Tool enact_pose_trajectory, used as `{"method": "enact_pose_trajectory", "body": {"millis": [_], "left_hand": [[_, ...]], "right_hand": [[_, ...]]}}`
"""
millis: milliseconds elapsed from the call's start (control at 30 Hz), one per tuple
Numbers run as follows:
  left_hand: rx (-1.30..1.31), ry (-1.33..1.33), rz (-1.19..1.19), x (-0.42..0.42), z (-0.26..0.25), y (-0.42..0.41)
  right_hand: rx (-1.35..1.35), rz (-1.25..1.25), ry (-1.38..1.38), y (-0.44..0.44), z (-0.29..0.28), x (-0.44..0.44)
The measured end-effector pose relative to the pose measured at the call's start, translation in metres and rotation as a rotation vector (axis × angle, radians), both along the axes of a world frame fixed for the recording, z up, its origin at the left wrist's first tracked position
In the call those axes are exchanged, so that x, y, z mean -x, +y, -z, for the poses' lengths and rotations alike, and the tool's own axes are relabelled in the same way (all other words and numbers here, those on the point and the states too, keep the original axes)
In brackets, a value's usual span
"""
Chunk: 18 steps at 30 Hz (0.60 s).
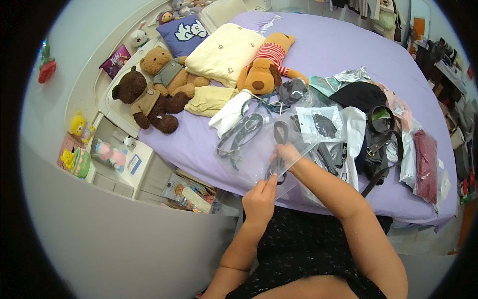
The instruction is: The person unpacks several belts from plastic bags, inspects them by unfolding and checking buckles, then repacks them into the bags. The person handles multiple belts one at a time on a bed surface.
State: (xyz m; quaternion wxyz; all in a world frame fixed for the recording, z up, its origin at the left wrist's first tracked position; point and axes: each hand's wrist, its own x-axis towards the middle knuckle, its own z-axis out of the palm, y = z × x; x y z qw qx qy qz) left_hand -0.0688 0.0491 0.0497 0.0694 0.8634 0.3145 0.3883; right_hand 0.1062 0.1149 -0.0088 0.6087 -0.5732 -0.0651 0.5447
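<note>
A large clear plastic bag (244, 170) is spread over the near edge of the bed, in front of me. My right hand (286, 154) reaches into it and grips a coiled dark strap (281, 132), whose loops stick out above and below the fingers. Lower down, my left hand (259, 200) pinches the bag's edge beside the bottom loops of that strap. Whether it also touches the strap is unclear. A second dark coiled strap with a ring (244, 129) shows through the film on the left.
A white packet with a black face mask (324, 125), a dark belt with a brass-coloured buckle (373, 149) and a bagged maroon item (425, 168) lie right. Behind are a plush dog (259, 76) and teddy bears (160, 63). A white bedside cabinet (143, 157) stands left.
</note>
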Motion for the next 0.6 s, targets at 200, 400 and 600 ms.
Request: {"method": "enact_pose_trajectory", "body": {"millis": [200,400,600], "left_hand": [[-0.026,0.068,0.109,-0.004,0.002,-0.002],[-0.006,-0.01,0.183,-0.008,0.009,-0.006],[0.011,-0.025,0.218,-0.004,0.01,0.004]], "right_hand": [[0.029,0.138,-0.091,0.056,0.041,0.039],[0.126,0.323,-0.282,0.095,0.037,0.063],[0.205,-0.344,-0.865,0.1,0.052,0.024]]}}
